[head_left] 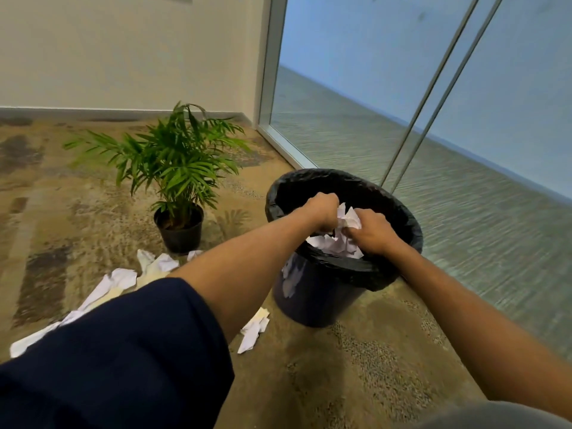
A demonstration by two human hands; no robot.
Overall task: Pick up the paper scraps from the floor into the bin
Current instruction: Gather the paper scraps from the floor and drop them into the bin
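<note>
Head view. Both hands are over the mouth of the round dark bin (pixel 312 301), which is lined with a black plastic bag (pixel 390 205) folded over its rim. The bin stands on the mottled brown carpet floor (pixel 356 366), near the frosted glass partition (pixel 464 150).

Left hand (pixel 322 212): fingers curled downward, gripping the crumpled white paper wad (pixel 348 218) from its left side. Right hand (pixel 371 232): fingers curled onto the same wad from the right. The wad sits between the two hands, just above the bin opening. More crumpled white paper in the bin (pixel 332 244) lies directly beneath, level with the near rim.

Scraps on the floor:
- a torn white paper scrap (pixel 254 332) just left of the bin's base;
- a cluster of crumpled white paper pieces (pixel 154 263) near the front of the plant pot, partly hidden by the left forearm;
- long white paper strips (pixel 102 289) further left, running under the dark navy sleeve (pixel 123 351) toward the lower left edge.

A green leafy potted palm in a black plastic pot (pixel 179 230) stands left of the bin, apart from it. A cream wall (pixel 123 57) with a grey skirting is behind.
</note>
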